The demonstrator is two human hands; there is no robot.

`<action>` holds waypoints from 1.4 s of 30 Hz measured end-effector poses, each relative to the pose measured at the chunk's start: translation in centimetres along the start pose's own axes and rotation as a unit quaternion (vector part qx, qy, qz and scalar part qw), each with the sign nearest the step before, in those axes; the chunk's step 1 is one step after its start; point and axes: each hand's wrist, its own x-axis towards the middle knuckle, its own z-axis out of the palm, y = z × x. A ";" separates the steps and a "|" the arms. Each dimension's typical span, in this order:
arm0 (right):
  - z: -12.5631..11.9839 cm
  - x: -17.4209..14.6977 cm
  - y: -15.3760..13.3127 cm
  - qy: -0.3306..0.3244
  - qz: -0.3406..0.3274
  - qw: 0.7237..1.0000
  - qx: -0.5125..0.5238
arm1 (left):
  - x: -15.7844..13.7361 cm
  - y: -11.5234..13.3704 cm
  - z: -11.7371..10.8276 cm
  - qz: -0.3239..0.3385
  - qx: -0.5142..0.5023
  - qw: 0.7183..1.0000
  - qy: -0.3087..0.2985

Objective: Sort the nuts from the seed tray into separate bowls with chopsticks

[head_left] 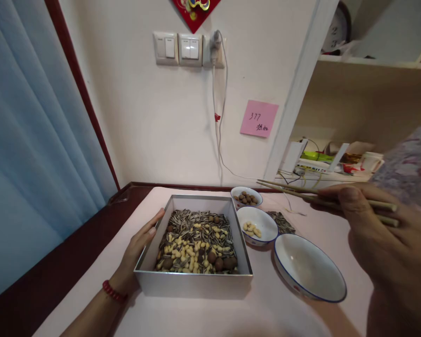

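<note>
Right hand pinches two chopsticks, tips apparently almost touching.

pink note: "377", second handwritten line unclear | shelf clock: "2", "3"

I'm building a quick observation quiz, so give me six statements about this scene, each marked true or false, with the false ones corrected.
1. The right hand holds chopsticks. True.
2. The box contains striped seeds, peanuts and round brown nuts. True.
3. The left hand reaches down into the box. False: the left hand is at the box's outer left side.
4. The middle bowl contains round brown nuts. False: the middle bowl contains a few peanuts.
5. A red beaded bracelet circles the left wrist. True.
6. The pink note hangs on the curtain. False: the pink note is on the wall.
</note>
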 end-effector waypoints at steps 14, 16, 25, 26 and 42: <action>6.7 -5.1 -1.2 -0.415 0.027 0.904 0.101 | -0.4 0.6 0.5 0.002 -0.016 1.000 0.006; 7.1 -5.4 -1.3 -0.425 0.025 0.900 0.092 | -0.4 0.5 0.5 0.003 -0.015 1.000 0.006; 7.8 -5.9 -1.2 -0.430 0.022 0.898 0.087 | -0.5 0.4 0.5 -0.003 -0.032 0.999 0.002; 7.8 -5.9 -1.2 -0.428 0.022 0.899 0.088 | -0.6 0.5 0.6 -0.002 -0.033 0.999 0.002; 8.1 -6.1 -1.7 -0.428 -0.004 0.901 0.073 | -0.5 0.6 0.6 -0.012 -0.035 0.999 0.005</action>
